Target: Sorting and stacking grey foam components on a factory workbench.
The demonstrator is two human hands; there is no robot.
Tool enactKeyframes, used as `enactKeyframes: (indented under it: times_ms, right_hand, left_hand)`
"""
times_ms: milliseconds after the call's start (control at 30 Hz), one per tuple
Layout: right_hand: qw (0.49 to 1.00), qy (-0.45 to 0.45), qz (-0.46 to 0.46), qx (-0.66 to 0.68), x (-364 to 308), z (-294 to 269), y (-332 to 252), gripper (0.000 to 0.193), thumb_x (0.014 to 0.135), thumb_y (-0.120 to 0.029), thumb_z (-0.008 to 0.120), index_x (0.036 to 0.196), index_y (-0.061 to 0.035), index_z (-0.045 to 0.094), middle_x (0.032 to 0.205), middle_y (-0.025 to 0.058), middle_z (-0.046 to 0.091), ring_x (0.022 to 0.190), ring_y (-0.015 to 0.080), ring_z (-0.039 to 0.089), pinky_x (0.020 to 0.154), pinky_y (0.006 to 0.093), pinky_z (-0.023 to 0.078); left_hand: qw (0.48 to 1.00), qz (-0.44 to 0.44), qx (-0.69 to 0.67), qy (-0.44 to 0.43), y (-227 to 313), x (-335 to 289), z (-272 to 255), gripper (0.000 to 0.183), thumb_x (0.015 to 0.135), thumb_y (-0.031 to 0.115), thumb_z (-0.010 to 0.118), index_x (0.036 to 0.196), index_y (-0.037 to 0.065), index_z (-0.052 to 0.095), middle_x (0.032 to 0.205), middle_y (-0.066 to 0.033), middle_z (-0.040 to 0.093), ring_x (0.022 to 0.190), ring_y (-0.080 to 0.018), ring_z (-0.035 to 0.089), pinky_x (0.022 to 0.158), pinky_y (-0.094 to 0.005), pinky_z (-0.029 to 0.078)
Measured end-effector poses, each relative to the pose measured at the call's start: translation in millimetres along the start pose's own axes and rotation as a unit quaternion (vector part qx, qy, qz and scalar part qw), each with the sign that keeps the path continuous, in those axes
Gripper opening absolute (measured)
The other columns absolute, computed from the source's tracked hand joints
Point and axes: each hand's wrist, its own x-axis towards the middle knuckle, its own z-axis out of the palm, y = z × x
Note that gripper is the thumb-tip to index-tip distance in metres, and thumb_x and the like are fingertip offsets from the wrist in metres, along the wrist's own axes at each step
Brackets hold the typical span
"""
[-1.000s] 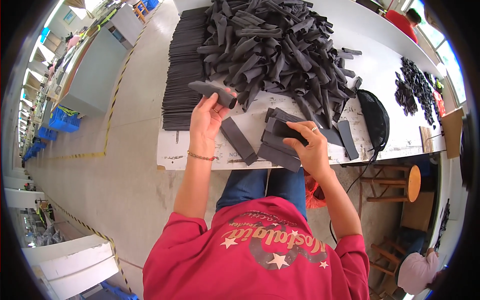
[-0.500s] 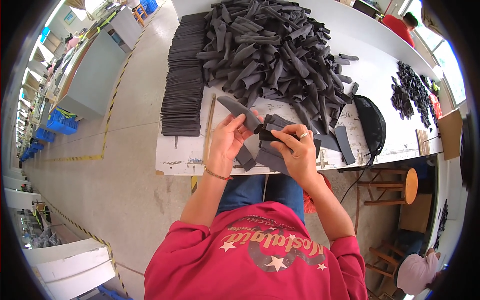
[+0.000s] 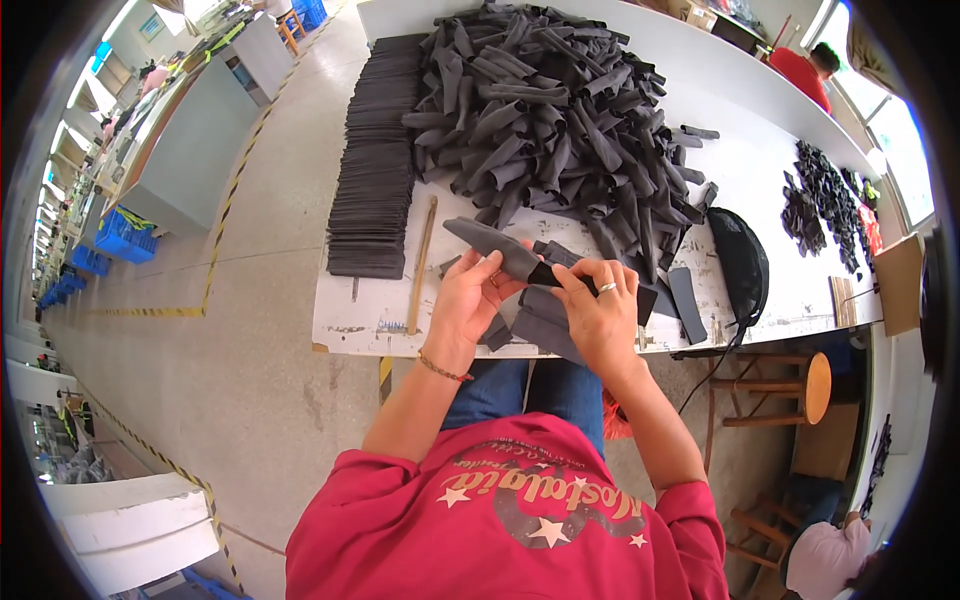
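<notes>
My left hand [image 3: 468, 302] is closed on a curved dark grey fabric piece [image 3: 492, 241], pinching it between thumb and fingers above the table's front edge. A ring is on my right hand [image 3: 603, 312], whose fingers pinch a black piece [image 3: 545, 276]. That black piece meets the right end of the grey one; whether it sits inside the opening I cannot tell. Beneath my hands lie flat dark grey fabric pieces [image 3: 548, 326], partly covered by my fingers. Beyond them rises a large heap of rolled dark fabric pieces [image 3: 560, 120].
A long row of stacked dark pieces [image 3: 374, 160] stands left on the white table [image 3: 340, 318]. Beside it lies a wooden stick [image 3: 422, 265]. To the right are a curved dark piece [image 3: 687, 305] and a black mesh item [image 3: 738, 262]. A wooden stool [image 3: 817, 388] stands at the right.
The grey piece has moved slightly right and lower, toward my right hand. The black piece and the grey piece's end are now together, and my right hand has shifted a little right.
</notes>
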Motion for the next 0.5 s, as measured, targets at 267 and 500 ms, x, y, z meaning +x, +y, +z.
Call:
enactKeyframes:
  times_ms: [267,500]
  right_hand:
    - [0.999,0.003,0.047,0.016,-1,7,-22,0.053,0.07,-0.007,0.078,0.12,-0.0046,0.061,0.108,0.0112,0.053,0.095,0.029,0.054,0.082,0.0412,0.042]
    - [0.988,-0.051,0.086,0.116,-24,22,-22,0.04,0.073,-0.002,0.073,0.107,-0.0041,0.052,0.113,0.0172,0.052,0.099,0.0371,0.053,0.084,0.0464,0.044]
  left_hand:
    - [0.981,0.184,0.053,-0.012,-15,-22,29,0.043,0.098,0.008,0.052,0.137,0.002,0.035,0.121,-0.0229,0.06,0.112,-0.0291,0.061,0.094,-0.0406,0.052]
    - [0.981,0.166,0.03,-0.092,-22,-3,16,0.024,0.099,0.022,0.054,0.111,0.001,0.06,0.098,-0.015,0.068,0.114,-0.0305,0.06,0.102,-0.0416,0.043]
